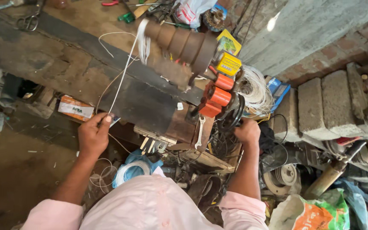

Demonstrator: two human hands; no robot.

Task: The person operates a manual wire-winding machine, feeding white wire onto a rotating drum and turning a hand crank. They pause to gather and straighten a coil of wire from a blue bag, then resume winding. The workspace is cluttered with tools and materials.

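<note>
My left hand point(93, 135) pinches a thin white wire point(123, 74) below the bench edge. The wire runs up and right to a stepped brown winding former point(179, 42) on a bench-mounted winding machine, where white turns are wound at its left end. My right hand point(247, 131) is closed around the dark crank wheel point(234, 116) at the machine's right side, just under its orange parts point(218, 96). Both forearms come out of pink sleeves.
A dark worn workbench point(64, 59) carries scissors point(30, 20), pliers and small tools at the back. A white wire coil point(256, 89) lies right of the machine. Grey concrete blocks point(333, 102), pulleys, bags and scrap crowd the right floor. Another wire coil point(133, 169) lies below.
</note>
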